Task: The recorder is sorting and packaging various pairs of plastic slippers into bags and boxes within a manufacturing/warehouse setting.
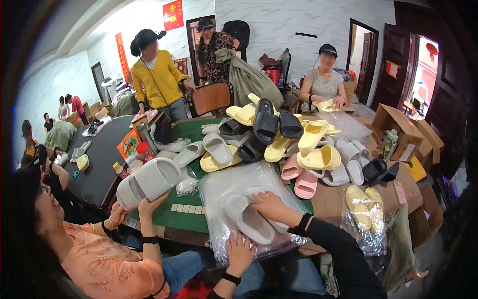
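A pair of light grey slippers (251, 222) lies on a stack of clear plastic bags (214, 192) in front of me. One slipper shows plainly; the other looks paler, and whether it sits inside a bag I cannot tell. My left hand (240, 254) rests on the plastic at the near edge, fingers apart, beside the plainer slipper. My right hand (273, 207) reaches across the paler slipper from the right, its fingers stretched out and touching it or the plastic over it. Black bands circle both wrists.
Yellow, black, grey and pink slippers (266, 127) are heaped beyond the bags. Bagged yellow slippers (366, 209) lie at right, near cardboard boxes (396, 127). At left a co-worker in orange (107, 259) holds a grey slipper pair (149, 184). Other people are across the table.
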